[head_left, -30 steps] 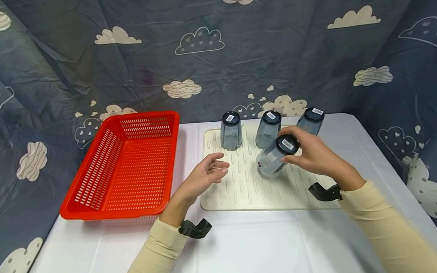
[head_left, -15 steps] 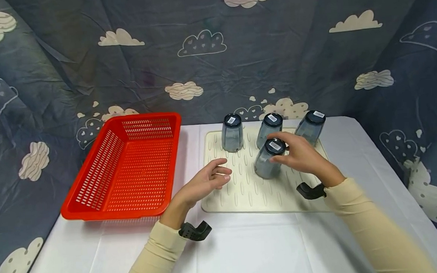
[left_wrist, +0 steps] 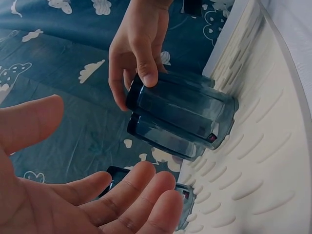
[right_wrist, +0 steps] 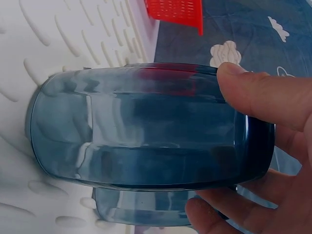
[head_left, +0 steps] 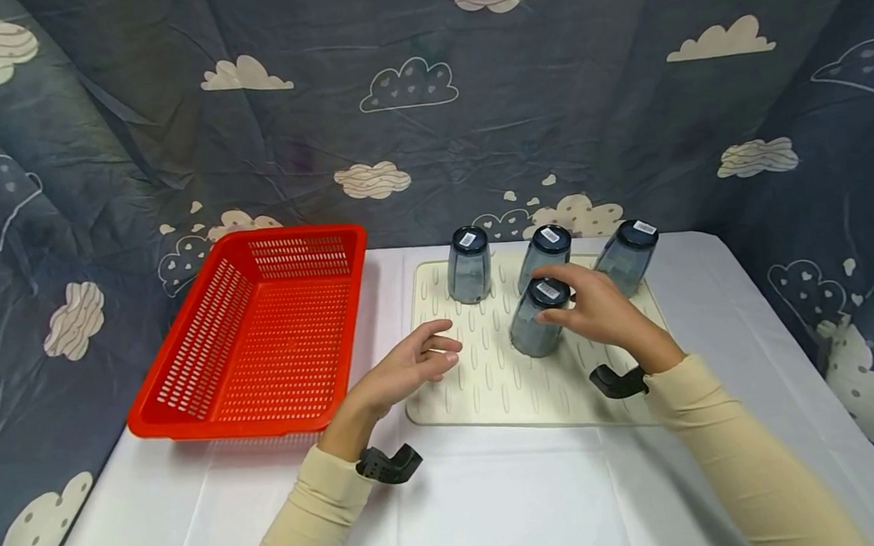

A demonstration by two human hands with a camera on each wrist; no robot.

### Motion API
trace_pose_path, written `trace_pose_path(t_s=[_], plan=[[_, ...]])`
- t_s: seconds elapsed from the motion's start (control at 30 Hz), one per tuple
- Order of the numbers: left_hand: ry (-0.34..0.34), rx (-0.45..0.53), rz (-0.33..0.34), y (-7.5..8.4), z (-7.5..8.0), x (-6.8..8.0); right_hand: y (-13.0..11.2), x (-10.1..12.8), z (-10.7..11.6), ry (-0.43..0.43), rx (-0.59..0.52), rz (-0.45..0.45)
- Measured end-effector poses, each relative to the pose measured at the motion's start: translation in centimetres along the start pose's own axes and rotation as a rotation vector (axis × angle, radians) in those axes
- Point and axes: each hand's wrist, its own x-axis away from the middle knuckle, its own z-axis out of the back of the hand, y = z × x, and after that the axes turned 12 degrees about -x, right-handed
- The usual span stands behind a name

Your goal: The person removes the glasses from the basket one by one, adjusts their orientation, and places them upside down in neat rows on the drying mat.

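Observation:
My right hand [head_left: 597, 309] pinches a blue-grey tinted drinking glass [head_left: 537, 332] near its dark base, thumb on one side and fingers on the other. This glass stands upside down, its mouth on the cream ribbed mat [head_left: 490, 397]. Behind it are three more upturned glasses: one at the left [head_left: 469, 273], one in the middle [head_left: 541, 260] and one at the right [head_left: 626, 261]. White labels show on the bases. My left hand [head_left: 411, 365] hovers over the mat's left part, fingers loosely bent, holding nothing. In the left wrist view its palm [left_wrist: 53, 207] faces the glasses.
A red perforated plastic basket [head_left: 136, 418] sits on the white-covered table [head_left: 496, 503], left of the mat. Dark cloth with cloud prints [head_left: 407, 24] hangs behind and at both sides. Each wrist wears a black camera mount.
The held glass was tilted above the mat a second ago. My right hand has moved left and brought it upright, mouth down, onto the mat. The left hand has stayed nearly still.

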Motion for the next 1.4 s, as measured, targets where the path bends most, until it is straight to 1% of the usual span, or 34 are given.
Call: trace_pose_path(t_s=[0.27,0.53,0.67,1.0,1.2,1.3,1.4], plan=[[0.0,-0.004,-0.004,0.0,0.0,0.0,0.2,0.1,0.1,0.02,0.017,0.028],[-0.012,0.003,-0.009,0.1,-0.2,0.0,0.2,0.3,0.1,0.04,-0.004,0.002],[-0.005,-0.005,-0.005,0.2,-0.2,0.0,0.2,0.4,0.1,0.044,-0.002,-0.003],[-0.026,0.005,-0.008,0.3,-0.3,0.1,0.0,0.3,-0.8,0.04,0.004,-0.042],[-0.038,0.018,-0.022,0.0,-0.5,-0.1,0.2,0.4,-1.3,0.038,-0.049,-0.093],[-0.034,0.011,-0.03,-0.1,-0.5,-0.1,0.5,0.5,-1.3,0.031,-0.079,-0.095],[-0.02,-0.001,-0.025,0.0,-0.3,0.1,0.7,0.6,-1.3,0.021,-0.088,-0.069]])
